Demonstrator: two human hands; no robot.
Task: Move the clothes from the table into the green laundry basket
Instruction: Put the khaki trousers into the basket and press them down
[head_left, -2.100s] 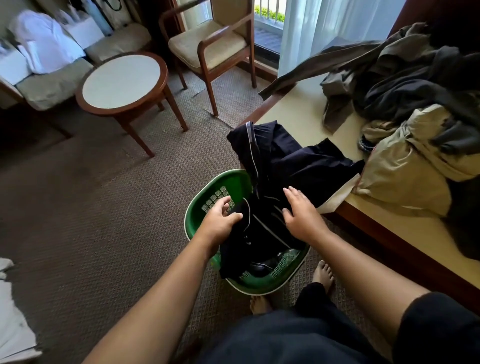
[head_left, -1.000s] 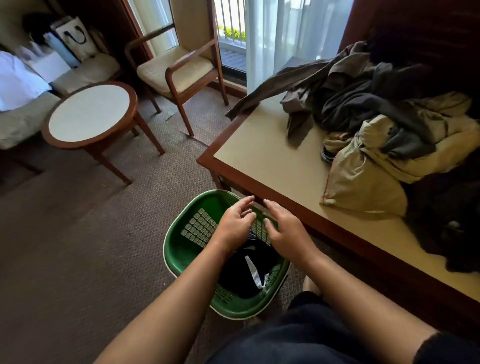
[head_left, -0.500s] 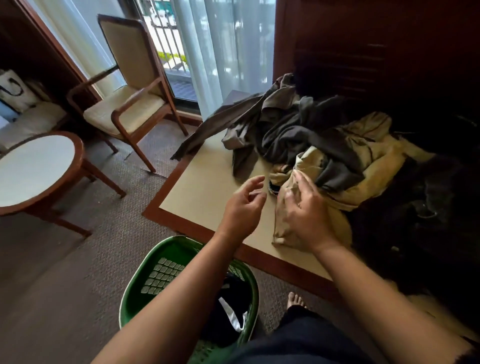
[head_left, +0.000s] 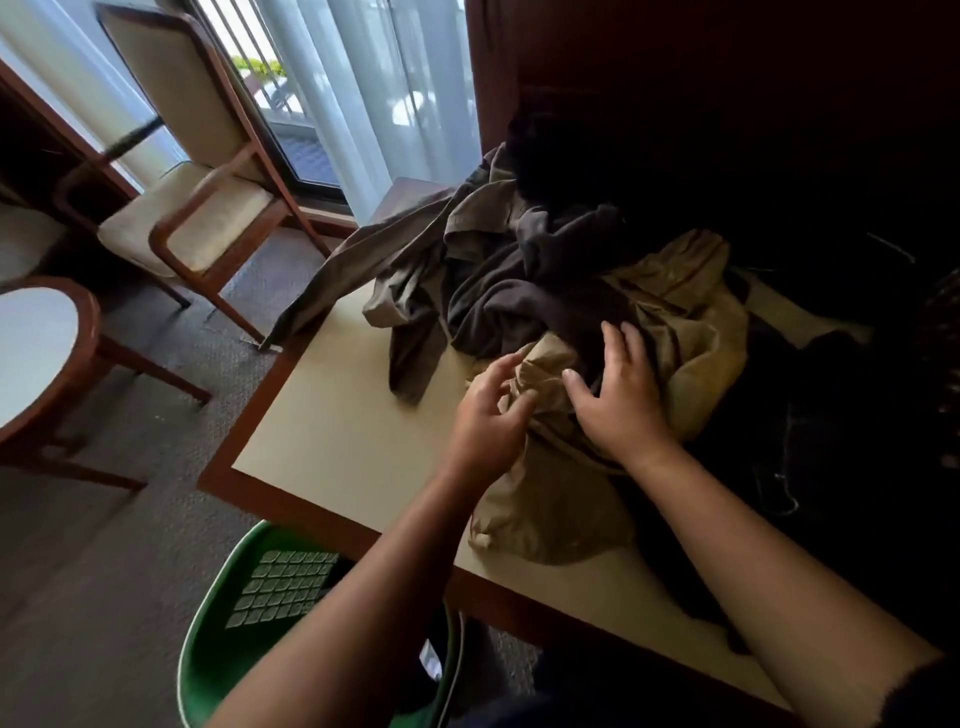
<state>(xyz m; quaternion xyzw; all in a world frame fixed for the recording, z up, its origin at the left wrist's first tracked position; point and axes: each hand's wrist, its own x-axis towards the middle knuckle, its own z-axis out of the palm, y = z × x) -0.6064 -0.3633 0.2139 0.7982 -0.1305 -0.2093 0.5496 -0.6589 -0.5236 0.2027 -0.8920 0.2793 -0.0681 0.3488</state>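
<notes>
Tan garment (head_left: 550, 499) under spread, unclenched hands (head_left: 485, 421) (head_left: 621, 405); grey clothes (head_left: 519, 291) behind, green basket (head_left: 208, 649) below.

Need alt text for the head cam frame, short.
Two bare hands at a tan garment in the clothes heap on the table: right hand spread flat on it, left hand curled at its fold. The green laundry basket sits on the floor below, dark clothing inside.

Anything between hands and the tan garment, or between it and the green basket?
Nothing blocks: left hand and right hand touch the tan garment. A grey garment overlaps its far part. The green basket stands below the table edge.
</notes>
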